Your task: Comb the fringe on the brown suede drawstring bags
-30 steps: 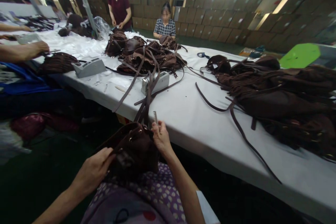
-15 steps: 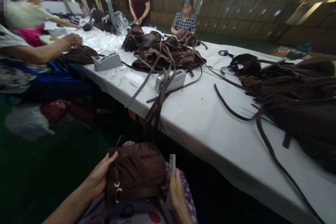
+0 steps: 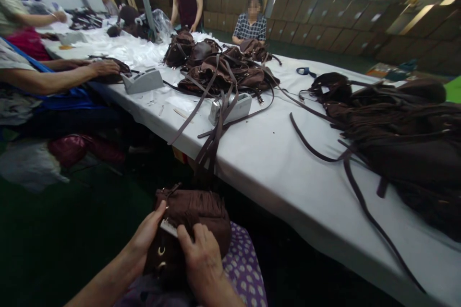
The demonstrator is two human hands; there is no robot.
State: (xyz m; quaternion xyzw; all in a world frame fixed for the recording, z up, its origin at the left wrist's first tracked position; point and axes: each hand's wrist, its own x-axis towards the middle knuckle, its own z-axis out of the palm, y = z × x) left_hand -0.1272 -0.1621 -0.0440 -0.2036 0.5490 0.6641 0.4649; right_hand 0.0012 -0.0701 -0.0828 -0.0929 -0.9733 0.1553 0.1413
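Observation:
A dark brown fringed bag point(image 3: 196, 204) with gold-coloured metal rings rests on my lap, over purple patterned cloth point(image 3: 247, 264). My left hand point(image 3: 149, 230) grips the bag's left side, thumb on top near a zip end. In my right hand point(image 3: 201, 254) is a light grey comb point(image 3: 169, 228), closed in the fingers and lying against the upper left of the bag's front. The comb's teeth touch or nearly touch the brown material; I cannot tell which.
Beside me runs a long table point(image 3: 259, 163) under white cloth. On it are a heap of brown bags point(image 3: 223, 69), tape dispensers point(image 3: 144, 81) and, at right, a large brown pile point(image 3: 399, 129) with trailing straps. Co-workers stand or sit around it; stacked cartons point(image 3: 324, 19) line the back.
My right hand has moved from the bag's right side across onto its front, carrying the comb. The co-worker at left has lowered a hand to a brown item.

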